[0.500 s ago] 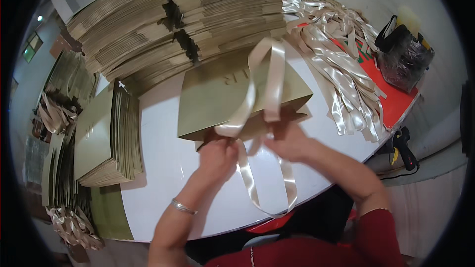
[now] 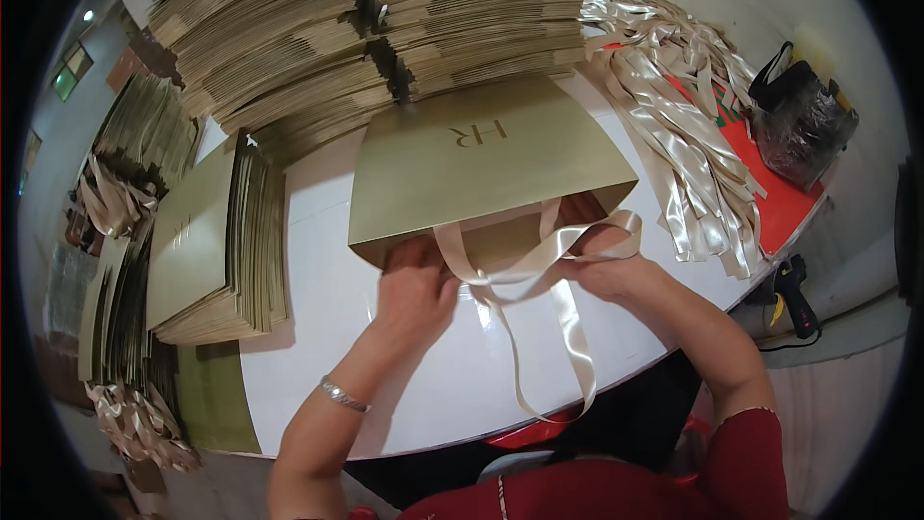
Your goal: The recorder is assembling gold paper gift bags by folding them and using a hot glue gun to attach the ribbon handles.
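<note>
Ribbon that stood in a raised loop over the gold bag half a second ago now droops at its mouth, and both hands have moved apart to that mouth's two sides. The bag lies on its side on the white bench, its open mouth toward the person and its lettered face up. The left hand is at the bag's left corner, fingertips hidden inside the mouth; the right hand is at the right of the mouth, partly behind a curl of the satin ribbon. Whether either one is gripping the bag or the ribbon cannot be told. A second ribbon loop hangs from the bag's near side, across the bench and down over its edge.

Left of the bag stands a thick stack of flat gold bags; behind it rise taller stacks. To its right lie loose cream ribbons and a red sheet, with a plastic-wrapped dark bundle farther right. A black glue gun is right of the bag, beyond the bench edge.
</note>
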A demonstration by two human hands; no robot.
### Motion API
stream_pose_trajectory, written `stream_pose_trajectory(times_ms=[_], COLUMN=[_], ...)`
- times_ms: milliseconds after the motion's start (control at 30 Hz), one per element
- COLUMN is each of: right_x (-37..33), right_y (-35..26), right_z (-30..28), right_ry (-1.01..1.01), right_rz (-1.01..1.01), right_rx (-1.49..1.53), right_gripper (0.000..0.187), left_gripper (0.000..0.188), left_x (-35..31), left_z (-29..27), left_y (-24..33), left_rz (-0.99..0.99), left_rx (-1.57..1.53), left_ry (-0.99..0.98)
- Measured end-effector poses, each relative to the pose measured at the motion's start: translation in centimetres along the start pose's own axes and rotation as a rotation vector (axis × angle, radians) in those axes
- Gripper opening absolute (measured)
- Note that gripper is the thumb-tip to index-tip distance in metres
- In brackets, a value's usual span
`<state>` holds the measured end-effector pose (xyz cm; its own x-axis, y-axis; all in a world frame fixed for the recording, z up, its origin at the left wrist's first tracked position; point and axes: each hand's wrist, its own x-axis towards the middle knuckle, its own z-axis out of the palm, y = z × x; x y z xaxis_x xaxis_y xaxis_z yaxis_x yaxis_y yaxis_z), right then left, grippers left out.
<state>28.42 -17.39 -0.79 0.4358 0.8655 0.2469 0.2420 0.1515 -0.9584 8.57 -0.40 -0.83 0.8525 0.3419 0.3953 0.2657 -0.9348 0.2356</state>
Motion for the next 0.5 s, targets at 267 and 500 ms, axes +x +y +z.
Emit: stream_pose_trajectory(times_ms=[267, 500], right_x=[0.4, 0.6], right_y=[-1.1, -1.6], right_z=[6.2, 6.9], right_ry=[-0.438, -0.396], right_rz=[-0.045, -0.028], right_rx=[-0.673, -0.542], right_gripper=[0.044, 0.04], left_gripper=[0.015, 0.013], left_x=[0.4, 0.4], left_z=[0.5, 0.3], left_y=[0.2, 0.1], left_rz=[-0.289, -0.361], left_rx=[-0.605, -0.687], left_ry=[0.012, 0.039])
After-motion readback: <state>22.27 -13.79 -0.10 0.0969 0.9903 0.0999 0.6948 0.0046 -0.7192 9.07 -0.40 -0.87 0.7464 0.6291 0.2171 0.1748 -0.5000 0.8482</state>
